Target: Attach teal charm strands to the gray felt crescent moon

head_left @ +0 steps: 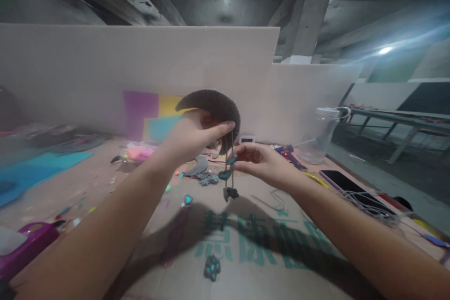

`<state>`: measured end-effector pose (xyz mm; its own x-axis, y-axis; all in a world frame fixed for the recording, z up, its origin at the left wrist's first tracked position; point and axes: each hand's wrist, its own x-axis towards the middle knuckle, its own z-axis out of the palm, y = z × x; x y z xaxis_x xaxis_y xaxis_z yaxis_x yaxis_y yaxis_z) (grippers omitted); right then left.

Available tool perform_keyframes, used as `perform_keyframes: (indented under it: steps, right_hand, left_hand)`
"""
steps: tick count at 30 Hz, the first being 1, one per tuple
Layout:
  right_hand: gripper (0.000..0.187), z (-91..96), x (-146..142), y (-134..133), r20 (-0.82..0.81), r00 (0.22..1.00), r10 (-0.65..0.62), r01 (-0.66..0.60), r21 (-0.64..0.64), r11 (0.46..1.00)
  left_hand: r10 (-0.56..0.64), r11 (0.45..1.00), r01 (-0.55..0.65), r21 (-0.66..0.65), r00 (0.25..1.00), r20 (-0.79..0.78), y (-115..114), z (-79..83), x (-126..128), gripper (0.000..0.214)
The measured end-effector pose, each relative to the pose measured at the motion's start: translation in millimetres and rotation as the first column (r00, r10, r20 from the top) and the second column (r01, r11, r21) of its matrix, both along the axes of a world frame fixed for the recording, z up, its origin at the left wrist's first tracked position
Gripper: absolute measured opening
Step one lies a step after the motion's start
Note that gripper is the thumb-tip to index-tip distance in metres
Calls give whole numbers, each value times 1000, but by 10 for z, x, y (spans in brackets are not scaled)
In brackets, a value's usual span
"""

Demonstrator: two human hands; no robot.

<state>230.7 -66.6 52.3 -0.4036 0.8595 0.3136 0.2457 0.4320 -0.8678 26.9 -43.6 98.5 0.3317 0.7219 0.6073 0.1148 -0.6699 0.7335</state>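
Raised over the cardboard, my left hand (pixel 200 133) grips a dark grey felt-like crescent (pixel 218 103) by its inner curve, thumb toward the right side. Thin cords hang from the crescent's lower right, carrying small grey pieces with teal centres; one heart-like charm (pixel 225 175) shows clearly, and a dark flower-like piece (pixel 232 192) dangles at the bottom. Beside the cords, my right hand (pixel 258 161) pinches a small teal-and-grey charm (pixel 232 159) between thumb and fingers. Below on the cardboard lie a grey paw-like piece with teal spots (pixel 212 267) and a small teal-centred piece (pixel 188 200).
Grey cut pieces (pixel 207 176) lie behind the hands. On the right are a glue gun (pixel 295 159), a clear plastic jug (pixel 316 136) and a phone (pixel 351 190) under tangled cable. A magenta tool (pixel 31 243) and blue sheets (pixel 45 168) sit left. A white partition (pixel 105 65) stands behind.
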Motion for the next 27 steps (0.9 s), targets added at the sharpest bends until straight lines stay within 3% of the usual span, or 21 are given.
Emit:
perform_keyframes:
  steps: [4,10,14,18,24,27]
  right_hand:
    - [16,-5,8,25,3,998,-55,55,69,996]
    - [25,63,68,-48,-48,998,-36,37,12,999]
    - [31,128,135,-105,-47,991,-126,130,81,988]
    - [25,122,175,-183,-11,978,-210,210,118,971]
    - [22,55,242,-568,-49,980,-193,197,98,976]
    - [24,-21,269,-764,-86,976,-201,203,9,979]
  left_hand:
    - [-12,1000,12,5,999,31,-9,-1,14,36]
    - [-30,999,29,23,999,39,-10,12,13,33]
    - [-40,999,40,-13,999,-6,13,-33,73,33]
    - [-125,990,122,-77,992,-29,-25,-132,225,32]
    - [-204,966,187,-179,975,-86,-304,-199,410,30]
    - [-239,944,217,-248,969,-64,-391,-262,428,33]
